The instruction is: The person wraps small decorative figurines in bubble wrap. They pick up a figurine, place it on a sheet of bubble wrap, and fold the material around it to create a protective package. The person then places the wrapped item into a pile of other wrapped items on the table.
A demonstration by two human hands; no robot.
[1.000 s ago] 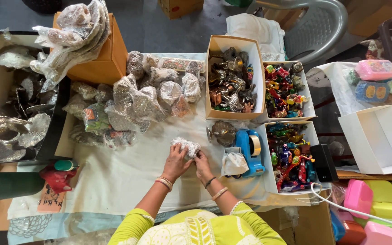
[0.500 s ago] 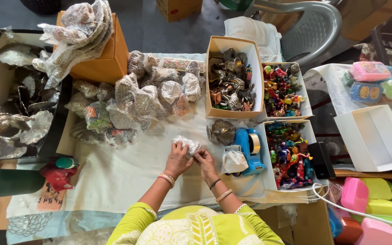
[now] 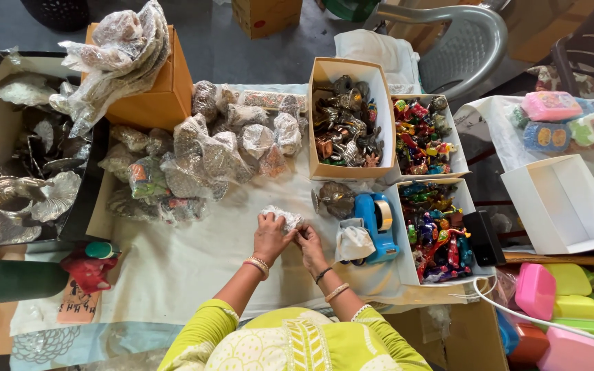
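Overhead view. The table [image 3: 194, 275], draped in pale cloth, carries a heap of plastic-wrapped pieces [image 3: 201, 151] beyond the small wrapped bundle [image 3: 282, 218], and a blue tape dispenser [image 3: 374, 218] just beside the bundle on its right. Both forearms reach forward from the lower edge, converging. The left hand [image 3: 271, 237] curls over the bundle's near-left side, fingers closed on it; the right hand [image 3: 309, 240] pinches its near-right end. The bundle lies on the cloth, long axis running roughly left to right; which end leads cannot be told.
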